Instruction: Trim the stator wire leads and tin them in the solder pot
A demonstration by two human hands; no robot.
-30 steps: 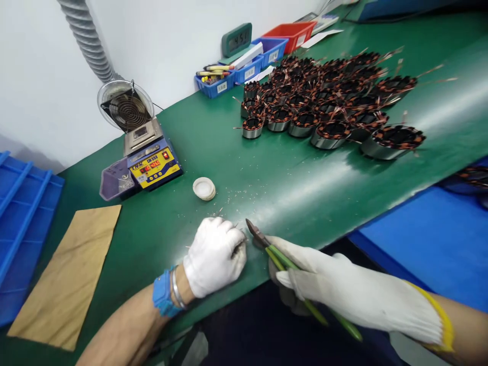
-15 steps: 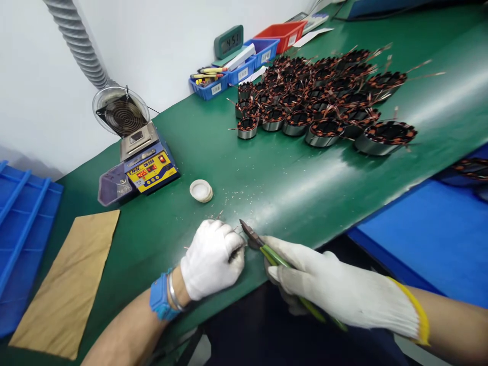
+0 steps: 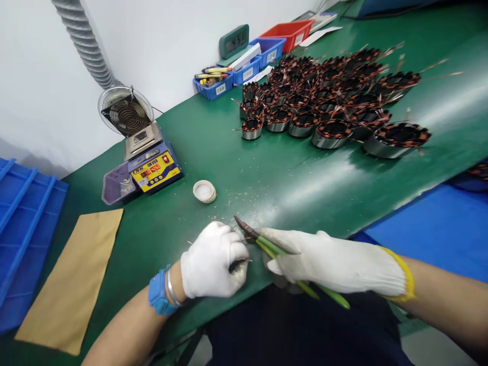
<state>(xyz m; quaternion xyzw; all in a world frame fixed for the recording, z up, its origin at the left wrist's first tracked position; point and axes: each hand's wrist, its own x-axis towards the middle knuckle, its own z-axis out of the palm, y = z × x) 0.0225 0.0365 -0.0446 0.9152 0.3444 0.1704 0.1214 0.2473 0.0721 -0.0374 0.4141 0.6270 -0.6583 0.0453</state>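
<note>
My left hand (image 3: 215, 262), in a white glove, is closed near the table's front edge. Thin wire ends (image 3: 249, 261) poke out around its fingers; the body of what it grips is hidden. My right hand (image 3: 305, 254), in a white glove with a yellow cuff, is wrapped round green-handled cutting pliers (image 3: 276, 248). The dark jaws of the pliers point up and left, close beside the left hand's fingers and a thin wire there. Whether the jaws touch the wire I cannot tell. Small clippings (image 3: 244, 195) lie scattered just beyond both hands.
A small round white dish (image 3: 204, 191) stands beyond my left hand. Behind it is a yellow-fronted solder pot (image 3: 156, 172) with digital display. Several copper-wound stators (image 3: 330, 134) crowd the back right. A brown sheet (image 3: 72, 284) and blue plastic tray (image 3: 28, 239) lie left.
The pliers have come slightly closer to the left hand, and their handles have tilted. My left hand keeps its grip. The whole view has shifted slightly.
</note>
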